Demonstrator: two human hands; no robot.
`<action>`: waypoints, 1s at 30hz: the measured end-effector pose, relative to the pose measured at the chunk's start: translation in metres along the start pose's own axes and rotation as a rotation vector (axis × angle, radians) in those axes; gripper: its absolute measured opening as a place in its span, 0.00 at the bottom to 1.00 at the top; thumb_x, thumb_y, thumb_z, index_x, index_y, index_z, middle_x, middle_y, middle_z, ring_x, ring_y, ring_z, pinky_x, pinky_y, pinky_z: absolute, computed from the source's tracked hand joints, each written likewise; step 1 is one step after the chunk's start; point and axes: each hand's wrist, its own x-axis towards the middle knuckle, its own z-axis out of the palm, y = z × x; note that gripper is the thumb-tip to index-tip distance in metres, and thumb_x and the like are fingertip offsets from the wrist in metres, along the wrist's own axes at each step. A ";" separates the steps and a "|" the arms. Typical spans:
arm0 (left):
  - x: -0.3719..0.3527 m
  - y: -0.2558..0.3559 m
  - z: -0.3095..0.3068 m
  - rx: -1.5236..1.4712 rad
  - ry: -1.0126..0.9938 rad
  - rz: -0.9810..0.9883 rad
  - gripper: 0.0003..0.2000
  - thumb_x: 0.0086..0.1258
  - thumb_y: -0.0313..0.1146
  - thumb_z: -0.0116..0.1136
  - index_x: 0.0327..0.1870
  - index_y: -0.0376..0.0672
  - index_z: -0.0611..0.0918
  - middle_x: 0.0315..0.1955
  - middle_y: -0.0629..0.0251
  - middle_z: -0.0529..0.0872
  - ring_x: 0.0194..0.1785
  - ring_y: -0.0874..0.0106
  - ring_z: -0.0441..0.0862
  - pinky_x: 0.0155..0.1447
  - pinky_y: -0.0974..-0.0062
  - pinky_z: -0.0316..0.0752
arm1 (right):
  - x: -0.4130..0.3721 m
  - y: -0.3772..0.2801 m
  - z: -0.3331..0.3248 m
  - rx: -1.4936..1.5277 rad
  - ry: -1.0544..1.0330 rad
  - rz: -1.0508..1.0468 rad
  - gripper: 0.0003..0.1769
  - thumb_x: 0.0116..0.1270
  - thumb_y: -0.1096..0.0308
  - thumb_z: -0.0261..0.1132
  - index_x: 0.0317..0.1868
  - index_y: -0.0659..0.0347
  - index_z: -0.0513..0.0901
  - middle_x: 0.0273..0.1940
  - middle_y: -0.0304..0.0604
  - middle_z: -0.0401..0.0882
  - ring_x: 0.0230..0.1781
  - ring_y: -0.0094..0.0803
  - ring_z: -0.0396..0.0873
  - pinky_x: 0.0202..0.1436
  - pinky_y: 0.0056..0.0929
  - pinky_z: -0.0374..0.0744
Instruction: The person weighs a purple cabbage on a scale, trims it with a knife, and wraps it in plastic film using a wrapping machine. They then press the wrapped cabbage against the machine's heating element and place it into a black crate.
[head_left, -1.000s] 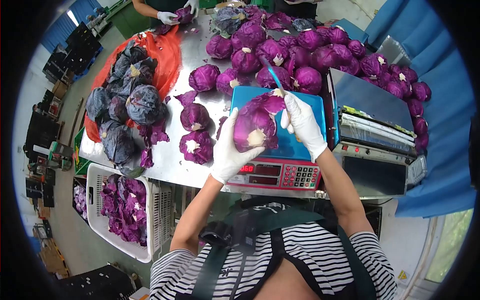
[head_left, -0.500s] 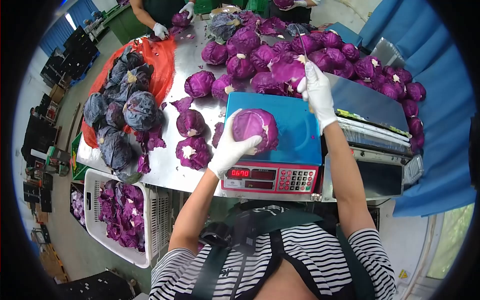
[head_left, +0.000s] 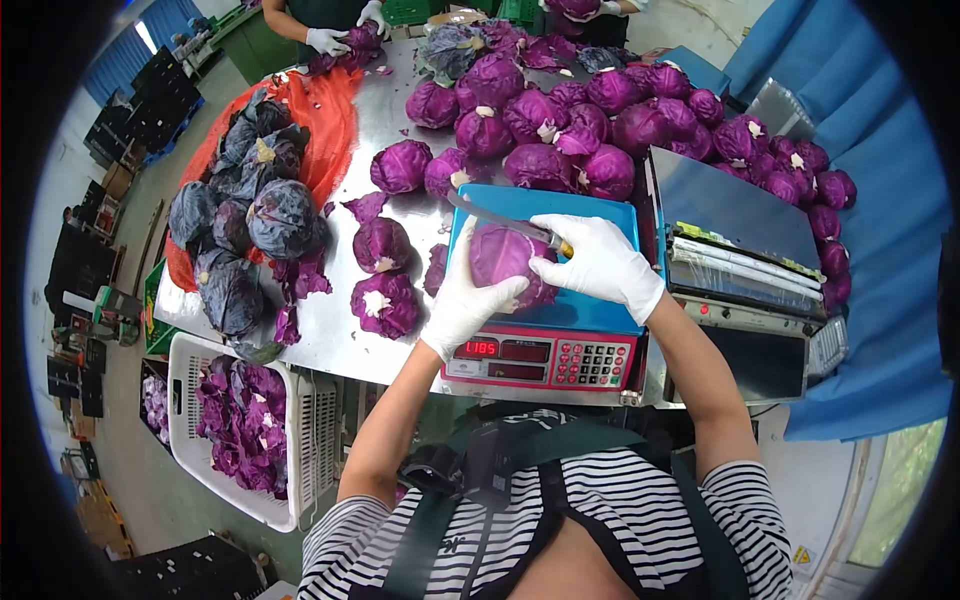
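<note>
A purple cabbage (head_left: 497,258) rests on the blue pan of the weighing scale (head_left: 610,312). My left hand (head_left: 466,300), white-gloved, grips its left and near side, thumb across the front. In my right hand (head_left: 602,264), also gloved, is a knife (head_left: 497,218); its curved blade points left over the cabbage's far side. The right fingertips touch the cabbage's right side while the handle sits between thumb and fingers. Red digits glow on the scale's display (head_left: 481,349). Left of the scale lie two trimmed cabbages (head_left: 381,245) with loose leaves around.
Many purple cabbages (head_left: 605,172) are heaped behind the scale. Dark untrimmed ones (head_left: 282,220) lie on orange netting (head_left: 340,130) at left. A white basket (head_left: 305,440) of leaves stands below. Wrapping equipment (head_left: 740,215) is at right. Across the table, a co-worker's gloved hands (head_left: 328,41) handle a cabbage.
My right hand has come down from the heap to the cabbage on the scale, the knife still in it. The purple leaf it had is out of the hand. The display digits changed.
</note>
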 end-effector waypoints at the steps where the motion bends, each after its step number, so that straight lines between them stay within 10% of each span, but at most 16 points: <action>1: 0.000 -0.003 0.000 0.017 0.005 0.017 0.50 0.54 0.35 0.73 0.74 0.45 0.48 0.67 0.52 0.60 0.59 0.67 0.73 0.45 0.76 0.82 | 0.001 0.006 0.002 0.035 0.030 -0.044 0.34 0.55 0.50 0.69 0.58 0.61 0.75 0.38 0.49 0.80 0.38 0.36 0.78 0.46 0.31 0.75; 5: 0.005 -0.015 -0.009 0.029 0.024 0.044 0.50 0.55 0.38 0.73 0.74 0.42 0.49 0.66 0.51 0.62 0.66 0.65 0.66 0.58 0.72 0.75 | -0.001 0.022 0.014 0.176 0.261 -0.157 0.36 0.62 0.45 0.64 0.63 0.60 0.71 0.30 0.49 0.77 0.31 0.36 0.77 0.41 0.31 0.75; 13: 0.002 -0.007 -0.006 -0.035 0.017 -0.066 0.48 0.55 0.39 0.72 0.73 0.39 0.52 0.66 0.50 0.62 0.68 0.63 0.63 0.69 0.69 0.62 | -0.024 0.012 0.025 0.014 0.052 -0.183 0.34 0.72 0.51 0.53 0.73 0.52 0.55 0.31 0.50 0.79 0.28 0.46 0.80 0.35 0.38 0.76; 22: -0.005 0.008 -0.003 -0.020 -0.020 -0.015 0.50 0.54 0.39 0.73 0.74 0.43 0.50 0.68 0.51 0.60 0.67 0.64 0.64 0.64 0.70 0.69 | -0.012 0.016 0.043 0.178 0.385 -0.371 0.24 0.74 0.54 0.52 0.66 0.55 0.70 0.31 0.41 0.82 0.24 0.31 0.80 0.30 0.28 0.75; 26: -0.005 -0.005 0.000 0.251 -0.078 0.076 0.59 0.47 0.46 0.77 0.75 0.47 0.45 0.68 0.47 0.60 0.70 0.60 0.62 0.72 0.65 0.58 | 0.008 0.036 0.020 0.898 0.297 0.116 0.24 0.74 0.47 0.51 0.52 0.58 0.80 0.18 0.30 0.66 0.16 0.16 0.64 0.19 0.18 0.64; 30: -0.010 -0.012 -0.001 0.404 -0.094 0.216 0.61 0.43 0.44 0.79 0.76 0.50 0.44 0.68 0.52 0.61 0.68 0.64 0.65 0.66 0.66 0.68 | 0.039 0.089 0.012 1.098 0.592 0.309 0.25 0.72 0.42 0.52 0.37 0.58 0.78 0.18 0.32 0.69 0.12 0.16 0.63 0.14 0.19 0.63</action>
